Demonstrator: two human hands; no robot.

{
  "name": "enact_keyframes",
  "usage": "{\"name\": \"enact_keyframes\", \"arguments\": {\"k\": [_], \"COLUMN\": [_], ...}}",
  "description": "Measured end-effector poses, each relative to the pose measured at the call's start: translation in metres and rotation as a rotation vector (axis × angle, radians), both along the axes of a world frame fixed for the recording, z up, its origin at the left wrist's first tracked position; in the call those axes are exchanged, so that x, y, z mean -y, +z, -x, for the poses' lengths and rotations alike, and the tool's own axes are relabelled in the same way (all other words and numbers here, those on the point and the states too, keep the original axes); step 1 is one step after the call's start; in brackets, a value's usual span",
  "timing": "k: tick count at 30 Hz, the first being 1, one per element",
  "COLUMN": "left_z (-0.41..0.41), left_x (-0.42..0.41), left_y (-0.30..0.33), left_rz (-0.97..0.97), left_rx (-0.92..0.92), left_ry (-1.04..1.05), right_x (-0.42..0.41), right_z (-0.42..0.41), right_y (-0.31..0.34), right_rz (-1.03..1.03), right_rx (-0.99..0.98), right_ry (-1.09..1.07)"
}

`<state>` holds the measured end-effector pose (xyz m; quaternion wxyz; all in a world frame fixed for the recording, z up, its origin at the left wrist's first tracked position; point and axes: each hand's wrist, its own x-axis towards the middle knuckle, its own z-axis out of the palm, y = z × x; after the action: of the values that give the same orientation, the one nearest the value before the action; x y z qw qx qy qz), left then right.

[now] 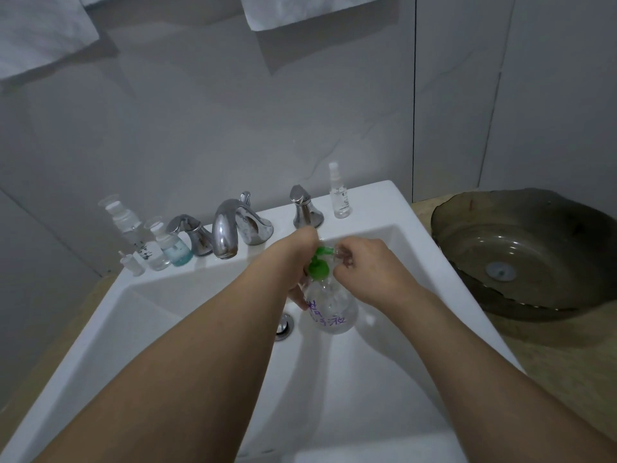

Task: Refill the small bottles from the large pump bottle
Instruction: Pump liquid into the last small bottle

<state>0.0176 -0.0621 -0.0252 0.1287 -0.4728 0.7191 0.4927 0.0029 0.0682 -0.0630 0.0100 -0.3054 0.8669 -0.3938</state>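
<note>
Here both hands grip – left hand [295, 262] pump bottle [329, 305], right hand [367, 265] small bottle [342, 257].

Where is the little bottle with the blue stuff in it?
In the head view, the bottle with blue liquid stands on the white sink's back ledge at the left, between a clear pump bottle and the left tap handle.

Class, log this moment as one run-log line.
left hand: holds pump bottle | right hand: small bottle at green pump | over sink
</note>
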Motion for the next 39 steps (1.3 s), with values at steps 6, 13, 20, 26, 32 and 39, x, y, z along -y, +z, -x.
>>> {"name": "enact_keyframes", "arguments": {"k": [6, 13, 20, 26, 32, 39], "left_z": [0.000, 0.006, 0.005, 0.001, 0.003, 0.002], "left_x": [-0.003, -0.004, -0.003, -0.006, -0.001, -0.001], "left_y": [0.001, -0.019, -0.023, -0.016, 0.001, -0.002], "left_rz": [0.035, 0.155, 0.253, 0.151, 0.038, 0.070], "left_rx": [0.026, -0.178, -0.126, -0.069, 0.018, 0.029], "left_ry": [-0.038, 0.048, 0.000, 0.018, -0.017, -0.032], "right_x": [0.000, 0.001, 0.003, 0.002, 0.001, 0.001], "right_z": [0.001, 0.001, 0.002, 0.001, 0.001, 0.001], "right_y": [0.002, -0.003, -0.003, -0.003, 0.002, 0.003], "right_rz": [-0.008, -0.077, -0.107, -0.083, -0.032, -0.031], "right_rx": [-0.006, 0.019, 0.047, 0.034, -0.015, -0.010], "right_ry": [-0.005, -0.006, -0.008, -0.004, -0.020, -0.007]}}
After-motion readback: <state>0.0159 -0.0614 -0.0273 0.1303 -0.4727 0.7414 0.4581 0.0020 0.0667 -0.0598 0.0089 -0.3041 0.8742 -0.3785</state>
